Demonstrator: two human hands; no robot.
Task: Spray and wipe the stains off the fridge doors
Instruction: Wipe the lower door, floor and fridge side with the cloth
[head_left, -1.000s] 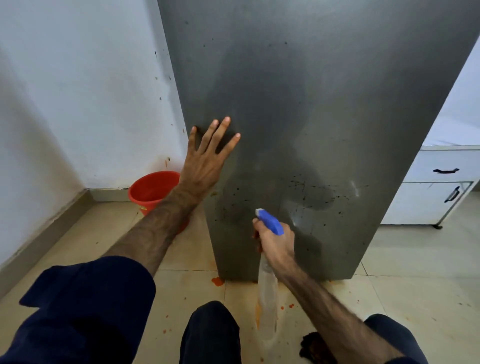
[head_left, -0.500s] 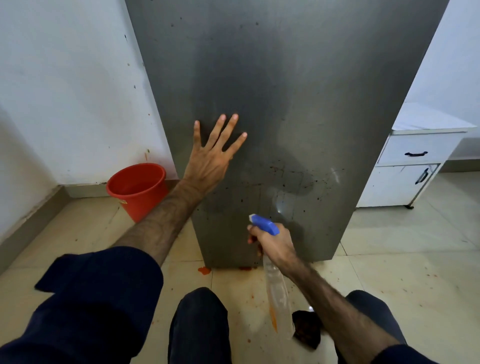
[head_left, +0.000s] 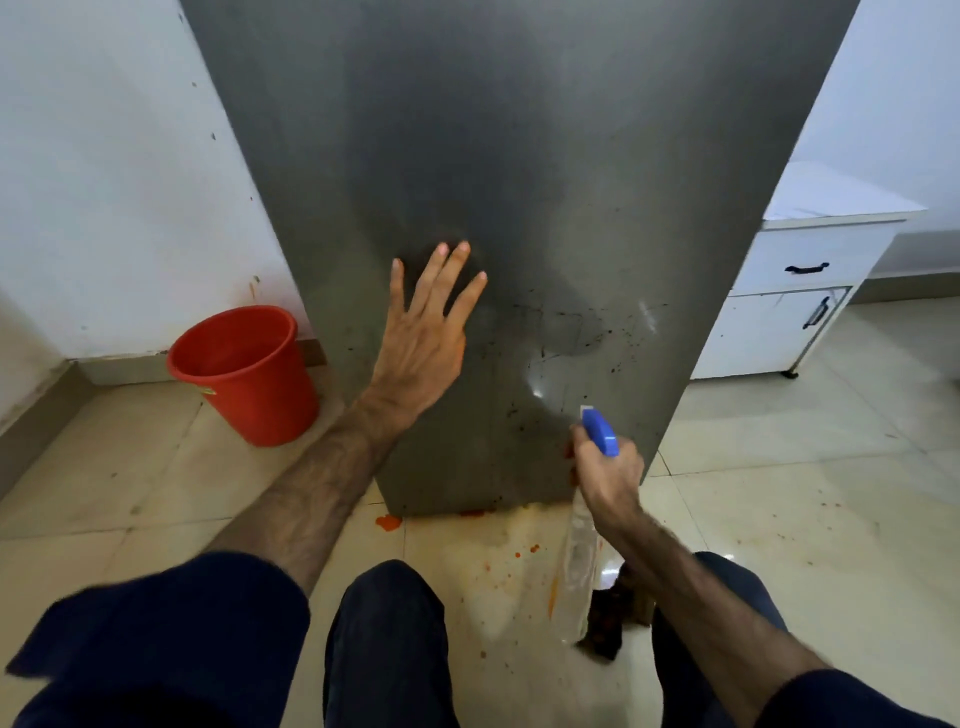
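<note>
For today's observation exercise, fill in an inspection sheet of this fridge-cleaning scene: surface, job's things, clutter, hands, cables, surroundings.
Surface: grey fridge door with dark specks and a wet patch low down.
Job's things: spray bottle with a blue head, nozzle towards the door; dark cloth on the floor beside it.
Clutter: orange stains on the floor tiles at the fridge's foot.
Hands: left hand flat on the door, fingers spread; right hand grips the bottle's neck.
Cables: nothing seen.
Surroundings: red bucket left of the fridge; white cabinet on the right.
</note>
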